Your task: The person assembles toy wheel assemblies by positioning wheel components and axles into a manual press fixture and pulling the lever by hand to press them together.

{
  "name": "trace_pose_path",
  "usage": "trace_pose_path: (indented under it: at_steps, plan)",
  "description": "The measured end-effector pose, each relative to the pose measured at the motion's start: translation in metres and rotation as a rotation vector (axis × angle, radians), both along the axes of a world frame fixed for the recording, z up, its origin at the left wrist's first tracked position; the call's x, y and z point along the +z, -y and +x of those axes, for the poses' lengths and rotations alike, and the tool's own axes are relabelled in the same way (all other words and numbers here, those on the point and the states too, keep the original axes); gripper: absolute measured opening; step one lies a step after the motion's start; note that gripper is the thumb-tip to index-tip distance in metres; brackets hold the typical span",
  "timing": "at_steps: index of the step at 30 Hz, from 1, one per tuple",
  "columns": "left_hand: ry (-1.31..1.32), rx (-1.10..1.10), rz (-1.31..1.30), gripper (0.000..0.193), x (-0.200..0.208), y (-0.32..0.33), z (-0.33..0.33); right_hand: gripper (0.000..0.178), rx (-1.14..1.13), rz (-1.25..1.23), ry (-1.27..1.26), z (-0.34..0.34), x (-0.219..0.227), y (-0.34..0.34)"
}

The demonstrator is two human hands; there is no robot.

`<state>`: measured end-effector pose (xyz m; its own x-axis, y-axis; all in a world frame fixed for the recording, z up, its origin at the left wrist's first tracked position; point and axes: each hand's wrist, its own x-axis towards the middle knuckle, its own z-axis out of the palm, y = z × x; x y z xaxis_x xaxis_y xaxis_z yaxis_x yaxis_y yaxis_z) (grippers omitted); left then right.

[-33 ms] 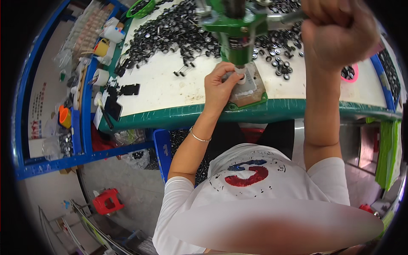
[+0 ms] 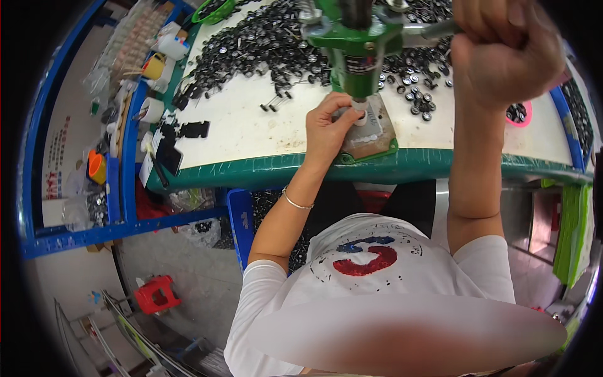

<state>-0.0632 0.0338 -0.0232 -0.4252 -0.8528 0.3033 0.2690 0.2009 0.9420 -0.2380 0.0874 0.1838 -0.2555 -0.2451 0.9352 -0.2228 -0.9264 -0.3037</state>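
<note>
A green hand-lever press (image 2: 359, 76) stands at the front of the white worktable, its ram pointing down over a grey base plate (image 2: 370, 139). Beneath the ram, my left hand (image 2: 325, 129) pinches a small white round part (image 2: 360, 119) between thumb and fingers. My fingers hide much of that part, and its exact kind cannot be made out. Up at the right, my right hand (image 2: 507, 56) is wrapped in a fist round the end of the press lever (image 2: 438, 29). The grip itself is mostly covered by the fingers.
Heaps of small black wheel-like pieces (image 2: 251, 56), some on metal pins, cover the table's back. A green basket (image 2: 213, 11) lies far left, a pink-rimmed container (image 2: 527, 114) at right. A blue bin (image 2: 240, 220) sits below the green table edge (image 2: 251, 174).
The whole view has shifted very slightly. Both hands keep their places, the left at the white part and the right on the lever.
</note>
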Motion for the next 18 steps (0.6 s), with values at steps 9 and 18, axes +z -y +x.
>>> trace_pose_path:
  at_steps: [9,18]
  plan:
    - [-0.03,-0.019,0.094,0.008,0.009,-0.001,0.006,0.036,0.088,0.242,0.155,0.0,0.025,0.03]
    - [0.606,0.4,-0.378,0.008,-0.01,0.042,0.063,0.024,0.138,0.806,0.287,-0.004,0.024,0.081]
